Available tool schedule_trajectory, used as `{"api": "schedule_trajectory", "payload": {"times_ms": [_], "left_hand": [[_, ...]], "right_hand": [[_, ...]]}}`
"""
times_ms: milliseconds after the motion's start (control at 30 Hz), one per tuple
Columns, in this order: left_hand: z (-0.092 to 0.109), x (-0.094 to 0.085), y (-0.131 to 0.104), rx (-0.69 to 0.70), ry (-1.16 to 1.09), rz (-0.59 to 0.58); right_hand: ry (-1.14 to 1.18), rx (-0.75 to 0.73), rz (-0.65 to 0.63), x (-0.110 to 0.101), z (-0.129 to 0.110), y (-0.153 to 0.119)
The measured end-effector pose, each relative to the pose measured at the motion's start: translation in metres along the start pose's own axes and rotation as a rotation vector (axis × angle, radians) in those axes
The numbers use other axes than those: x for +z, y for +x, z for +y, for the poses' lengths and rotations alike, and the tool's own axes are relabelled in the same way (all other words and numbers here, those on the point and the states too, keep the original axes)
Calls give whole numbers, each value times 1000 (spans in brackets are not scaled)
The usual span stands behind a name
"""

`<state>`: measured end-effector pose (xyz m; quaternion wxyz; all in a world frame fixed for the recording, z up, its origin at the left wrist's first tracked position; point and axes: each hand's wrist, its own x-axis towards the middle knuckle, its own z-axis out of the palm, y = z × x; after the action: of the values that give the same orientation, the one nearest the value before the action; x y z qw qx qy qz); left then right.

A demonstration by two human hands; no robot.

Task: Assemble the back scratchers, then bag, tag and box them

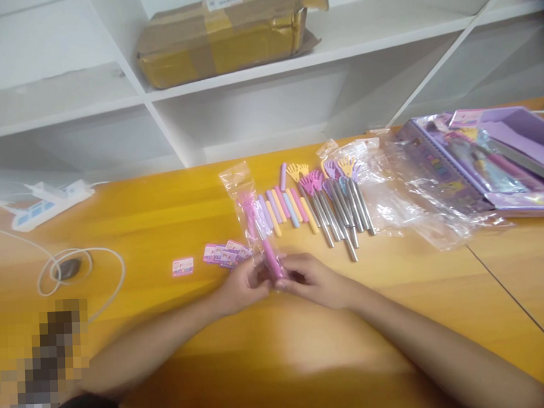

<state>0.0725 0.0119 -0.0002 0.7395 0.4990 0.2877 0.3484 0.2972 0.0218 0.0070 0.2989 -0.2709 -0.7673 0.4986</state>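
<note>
Between my two hands is a pink back scratcher [272,257] inside a clear plastic bag [236,180], its hand-shaped head pointing away from me. My left hand [244,285] grips the handle end from one side. From the other side my right hand [313,280] pinches the same end, thumb on the bag. Just beyond lie several loose coloured handle tubes [292,208] in purple, yellow, pink and blue. Beside them is a pile of back scratcher heads with metal rods [339,210]. Several small printed cards [227,253] lie left of the bag, with a single card [182,266] apart from them.
Empty clear bags [400,187] spread over the table's right side, against a purple display box [453,168] holding bagged back scratchers. At left are a white power strip [53,205], a looped white cable [123,274] and a dark mouse-like object [68,269]. A taped carton [222,42] sits on the shelf behind.
</note>
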Motion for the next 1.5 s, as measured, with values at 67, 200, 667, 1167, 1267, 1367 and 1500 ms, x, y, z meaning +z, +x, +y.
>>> {"api": "schedule_trajectory", "payload": {"times_ms": [67,200,667,1167,1267,1367,1500], "left_hand": [[2,1,-1,-21,-11,-7],[5,1,-3,-129,-52,-10],[10,-2,-4,-162,24,-47],[30,-20,2,36,-91,205],[31,-19,6,27,-184,434],[32,-8,3,33,-100,505],[24,17,-16,15,115,270]], "right_hand": [[79,24,-20,-1,-2,1],[206,7,-76,-5,-5,3],[554,174,-209,-3,-9,-3],[-114,-314,-184,17,-11,-5],[-145,-325,-193,15,-10,-5],[-181,-277,-86,9,-7,-4],[-459,-90,236,11,7,4]]}}
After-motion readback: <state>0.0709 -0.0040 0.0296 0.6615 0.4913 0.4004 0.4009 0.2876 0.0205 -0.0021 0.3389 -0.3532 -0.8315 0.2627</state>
